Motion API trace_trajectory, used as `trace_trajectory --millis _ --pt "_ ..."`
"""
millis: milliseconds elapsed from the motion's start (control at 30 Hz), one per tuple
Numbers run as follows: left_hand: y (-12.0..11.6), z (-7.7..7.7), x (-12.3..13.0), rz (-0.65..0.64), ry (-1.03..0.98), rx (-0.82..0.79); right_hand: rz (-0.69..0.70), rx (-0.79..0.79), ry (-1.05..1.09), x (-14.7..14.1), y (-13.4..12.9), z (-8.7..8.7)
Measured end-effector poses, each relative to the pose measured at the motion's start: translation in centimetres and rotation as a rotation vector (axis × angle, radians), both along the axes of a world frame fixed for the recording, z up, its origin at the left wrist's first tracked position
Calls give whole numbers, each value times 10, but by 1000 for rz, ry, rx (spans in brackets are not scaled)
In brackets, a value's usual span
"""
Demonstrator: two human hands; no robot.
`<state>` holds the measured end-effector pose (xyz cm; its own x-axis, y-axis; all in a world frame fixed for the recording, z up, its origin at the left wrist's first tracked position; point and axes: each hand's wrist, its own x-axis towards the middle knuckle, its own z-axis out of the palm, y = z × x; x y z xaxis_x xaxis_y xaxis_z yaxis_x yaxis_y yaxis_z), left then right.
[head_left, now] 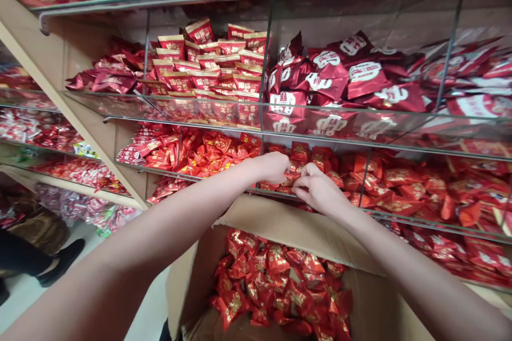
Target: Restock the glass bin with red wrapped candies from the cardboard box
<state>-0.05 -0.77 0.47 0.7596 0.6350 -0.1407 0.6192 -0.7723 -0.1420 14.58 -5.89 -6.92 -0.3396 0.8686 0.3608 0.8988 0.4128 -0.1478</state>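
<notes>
The red packet point(290, 176) lies on the lower glass shelf point(208, 177), between the fingertips of the left hand point(276, 167) and right hand point(316, 185). The right fingers are narrow beside it; the left are partly hidden, and whether either grips cannot be told. Nearer, an open carton point(280, 224) holds more red packets point(276, 287).

Showing plain brown on the near box point(280, 219), red with gold print on the wrapped candies point(276, 260) inside. Displaying gold edges and pale lettering on red packets point(205, 81) far left, white patches on dark red bags point(365, 73) far right.
</notes>
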Motion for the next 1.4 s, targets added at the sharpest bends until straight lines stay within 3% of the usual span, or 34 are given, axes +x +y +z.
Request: trace_trajectory --millis 267,433,533,633,733,833,933,1067,1167,1233,1300,1400 --pt "-7 15 13 51 212 -73 114 28 160 2 3 -7" --pt "-14 12 11 71 166 -23 107 2 157 1 4 -2" --pt "-17 9 7 84 115 19 71 50 187 1 -17 5" --pt "-21 6 3 79 72 51 56 68 278 -2 -62 0" --pt "-25 2 0 55 24 87 141 -124 332 -10 -115 -24" --pt "-26 -3 -1 32 -23 133 183 -161 269 -19 -150 -58" --pt "-29 -5 -2 16 -59 166 115 -143 275 -30 -158 -89" --pt "-53 -3 -16 -75 -283 227 -26 -181 203 -44 -141 -125" --pt "-89 -19 -42 -127 -532 -24 -59 -174 23 -49 -125 -146" --pt "-115 -47 -63 -47 -677 -398 -45 -146 -14 -48 -119 -155" --pt "-139 -87 -82 199 -830 -787 -44 -41 70 -47 -120 -156" --pt "-166 -143 -94 823 -1133 -1213 -13 129 256 -53 -132 -148"
